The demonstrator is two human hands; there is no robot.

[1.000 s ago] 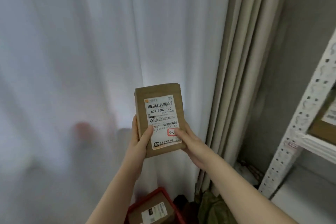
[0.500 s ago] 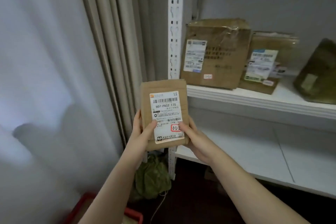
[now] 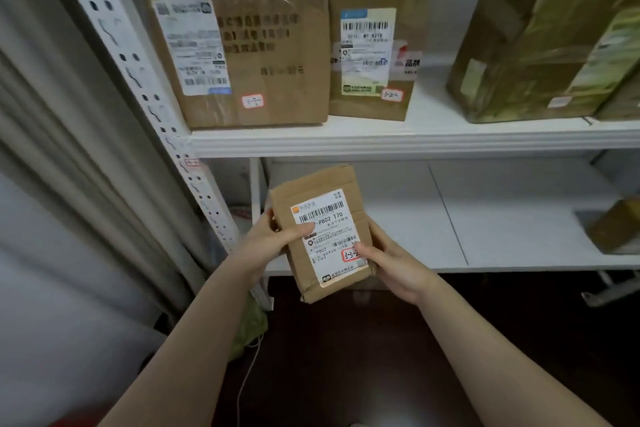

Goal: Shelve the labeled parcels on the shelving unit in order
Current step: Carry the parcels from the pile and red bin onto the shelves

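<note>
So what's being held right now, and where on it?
Both hands hold the small flat parcel: left hand on its left edge, thumb across the front; right hand at its lower right edge.

The thumb of the left hand (image 3: 270,241) covers the start of the code on the label of the held parcel (image 3: 332,232), and the thumb of the right hand (image 3: 389,265) hides the last sign of its red-framed sticker (image 3: 348,255). The large box (image 3: 270,45) far left is cut by the top edge; its print is blurred. The green-taped parcel (image 3: 540,45) and the small parcel (image 3: 616,229) on the lower shelf (image 3: 519,218) run off the right edge.
</note>
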